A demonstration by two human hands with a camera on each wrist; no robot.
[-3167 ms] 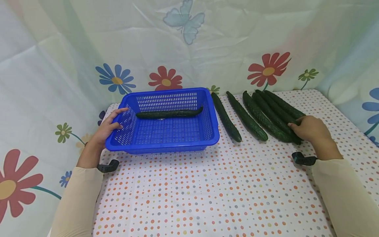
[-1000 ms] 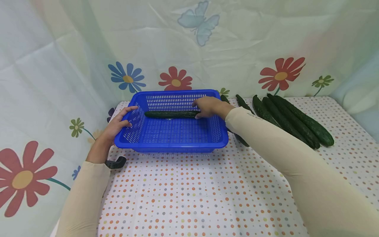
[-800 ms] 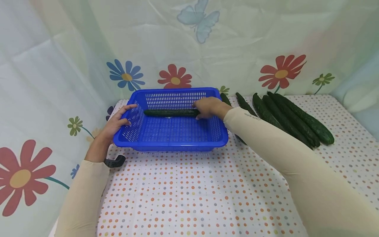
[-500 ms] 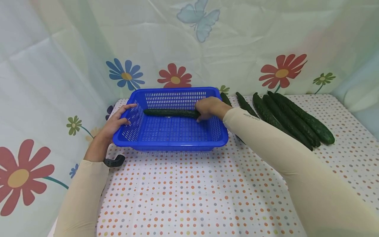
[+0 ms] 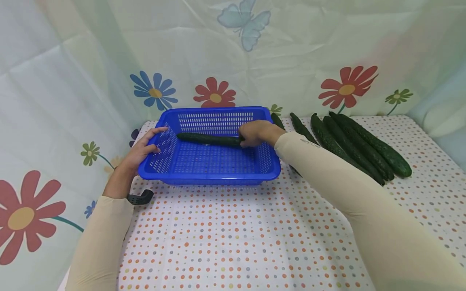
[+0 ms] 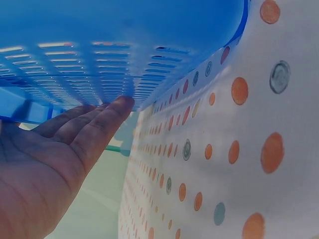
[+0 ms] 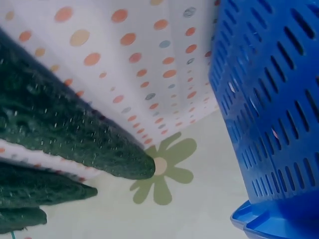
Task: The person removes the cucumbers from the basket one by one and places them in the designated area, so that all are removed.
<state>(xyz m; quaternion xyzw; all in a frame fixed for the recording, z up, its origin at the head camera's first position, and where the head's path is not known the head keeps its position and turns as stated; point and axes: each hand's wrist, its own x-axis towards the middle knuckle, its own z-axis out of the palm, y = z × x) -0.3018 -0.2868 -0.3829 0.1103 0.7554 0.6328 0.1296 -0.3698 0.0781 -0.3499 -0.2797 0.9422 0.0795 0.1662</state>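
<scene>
A blue plastic basket with slotted walls stands at the back left of the table. Inside lies one long dark-green cucumber, slightly slanted, its right end nearer the front. My right hand reaches over the basket's right rim and grips that right end, hiding it. My left hand holds the left rim, the thumb and a finger over its edge. In the left wrist view, other fingers of that hand lie straight under the rim against the outer wall. The right wrist view does not show the right hand.
Several more cucumbers lie side by side right of the basket, partly hidden by the right sleeve. A dotted cloth covers the table. A flowered curtain hangs close behind and at both sides.
My right hand has moved left from the cucumbers on the table into the basket and taken hold of the cucumber there. That cucumber has turned slightly, its right end forward. The left hand stays put.
</scene>
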